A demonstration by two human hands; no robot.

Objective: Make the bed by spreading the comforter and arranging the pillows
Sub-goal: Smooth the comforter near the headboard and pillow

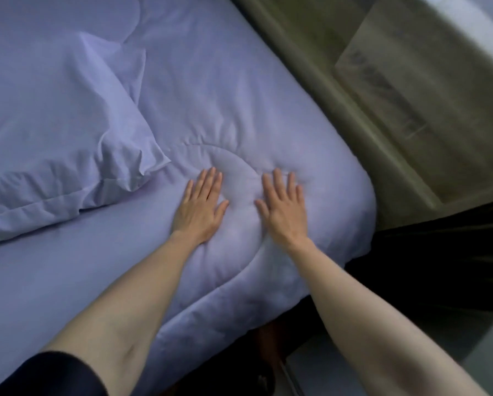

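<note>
Both hands are flat on the bed here, fingers straight and a bit spread, nothing gripped. The left hand (201, 205) and right hand (282, 208) sit side by side, close but not touching, palms down on the lavender comforter (239, 115), fingertips pointing away from the person toward the far side of the bed. The padding dimples in a little under both palms, so they look like they're pressing on it. A curved quilted seam (234, 158) loops right between the two hands and just past the fingertips of the left one.

Going outward: both forearms are bare and stretched out straight from the bottom of the shot, and a dark sleeve (53, 375) shows at the left elbow. The hands are on the corner of the comforter, which rounds over the bed's edge just right of the right hand and hangs down the near side.

The pillow (56, 144), same lavender, lies left of the left hand, its flapped corner near those fingertips but not touching them. It's rumpled and sits partly over the comforter's edge. Below it there's a smoother stretch of sheet (53, 275).

Right of the bed hangs an olive curtain (339, 81), then a sheer one (428, 90), both blurry. Something dark sits below them, can't tell what.
</note>
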